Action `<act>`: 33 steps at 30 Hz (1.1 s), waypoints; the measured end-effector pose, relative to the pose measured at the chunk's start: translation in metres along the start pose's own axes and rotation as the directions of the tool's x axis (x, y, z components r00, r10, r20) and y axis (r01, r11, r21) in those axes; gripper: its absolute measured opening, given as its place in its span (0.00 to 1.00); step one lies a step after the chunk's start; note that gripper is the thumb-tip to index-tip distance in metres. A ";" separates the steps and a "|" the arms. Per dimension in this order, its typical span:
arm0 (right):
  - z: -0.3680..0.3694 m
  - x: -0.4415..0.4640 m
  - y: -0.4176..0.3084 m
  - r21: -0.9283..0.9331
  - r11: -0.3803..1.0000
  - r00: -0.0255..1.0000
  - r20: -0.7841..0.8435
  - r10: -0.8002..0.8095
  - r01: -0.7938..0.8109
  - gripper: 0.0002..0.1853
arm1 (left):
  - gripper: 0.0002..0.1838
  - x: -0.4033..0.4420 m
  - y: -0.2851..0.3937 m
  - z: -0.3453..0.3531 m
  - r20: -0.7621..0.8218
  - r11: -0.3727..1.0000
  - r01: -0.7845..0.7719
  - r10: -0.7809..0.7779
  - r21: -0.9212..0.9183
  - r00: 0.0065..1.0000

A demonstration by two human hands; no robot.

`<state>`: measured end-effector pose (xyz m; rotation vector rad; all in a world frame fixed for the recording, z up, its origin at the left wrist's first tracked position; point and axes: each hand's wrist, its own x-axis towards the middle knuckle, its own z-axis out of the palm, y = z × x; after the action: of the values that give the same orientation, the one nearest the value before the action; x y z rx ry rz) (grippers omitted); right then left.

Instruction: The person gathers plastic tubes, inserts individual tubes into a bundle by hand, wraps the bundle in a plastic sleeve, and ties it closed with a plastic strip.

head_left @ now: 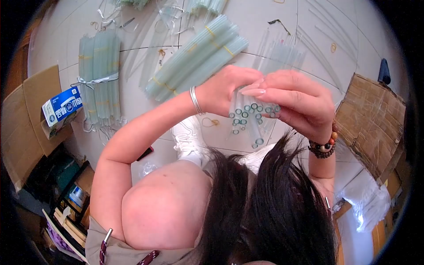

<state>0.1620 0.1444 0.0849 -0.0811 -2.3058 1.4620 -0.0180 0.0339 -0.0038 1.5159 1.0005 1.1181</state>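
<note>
Both my hands are round a loose bunch of clear glass-like tubes, whose round open ends face me. My left hand, with silver bangles at the wrist, wraps the bunch from the left. From the right, my right hand, with a beaded bracelet, closes on the same tubes, its fingertips lying over their upper side. Two tubes stick out lower than the others. Beyond my left hand lie banded bundles of pale green tubes. More loose tubes lie past my right hand.
A tied tube bundle lies at the left, beside a blue and white box and open cardboard. Brown cardboard and clear plastic wrap are at the right. Yellow rubber bands lie on the tiled floor.
</note>
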 end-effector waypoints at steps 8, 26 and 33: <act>0.003 -0.002 -0.001 -0.042 0.999 0.999 -0.047 -0.009 0.007 0.21 | 0.19 0.006 -0.001 -0.004 0.078 0.999 -0.051 0.050 0.016 0.996; 0.020 -0.022 0.006 0.026 0.999 0.812 -0.584 0.001 0.018 0.24 | 0.14 0.011 -0.003 -0.005 0.042 0.988 0.137 -0.135 -0.064 0.990; 0.025 -0.020 -0.010 -0.258 0.965 0.889 -0.451 -0.077 -0.048 0.21 | 0.19 0.015 0.011 -0.011 0.075 0.915 0.374 -0.367 -0.149 0.927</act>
<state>0.1723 0.1132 0.0778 -0.4370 -2.0764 0.9838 -0.0241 0.0490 0.0104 1.1558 1.0852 0.8663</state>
